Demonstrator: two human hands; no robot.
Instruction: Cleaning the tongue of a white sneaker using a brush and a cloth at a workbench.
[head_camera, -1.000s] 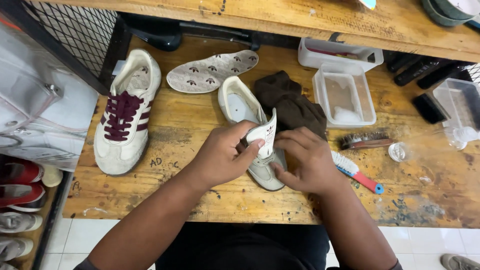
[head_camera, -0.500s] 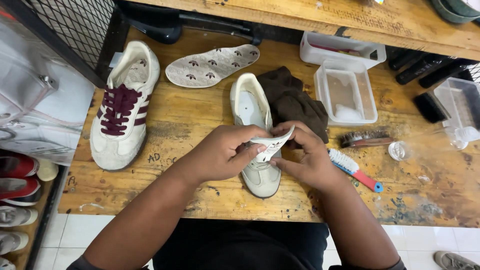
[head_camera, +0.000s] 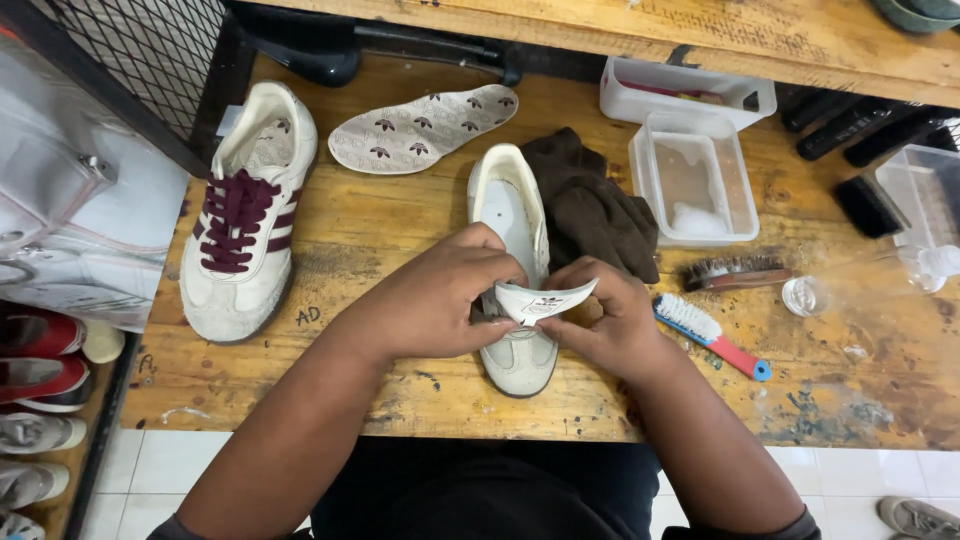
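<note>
A white unlaced sneaker (head_camera: 510, 205) lies lengthwise in the middle of the wooden workbench (head_camera: 400, 225), toe towards me. Both hands meet over its midfoot. My left hand (head_camera: 440, 295) and my right hand (head_camera: 605, 320) pinch the shoe's white tongue (head_camera: 545, 300), pulled up and bent sideways between them. A second white sneaker (head_camera: 245, 215) with dark red laces and stripes lies to the left. A patterned insole (head_camera: 425, 125) rests behind the two shoes.
A dark brown cloth (head_camera: 590, 205) lies right of the unlaced shoe. Two clear plastic tubs (head_camera: 690, 185) stand behind it. A brown brush (head_camera: 735, 270) and a red and blue toothbrush (head_camera: 710, 335) lie at the right. More shoes (head_camera: 40, 370) sit on the left floor rack.
The tongue was held upright between my hands; now it is folded flat and sideways over the shoe. My hands have shifted slightly towards me and the camera moved closer.
</note>
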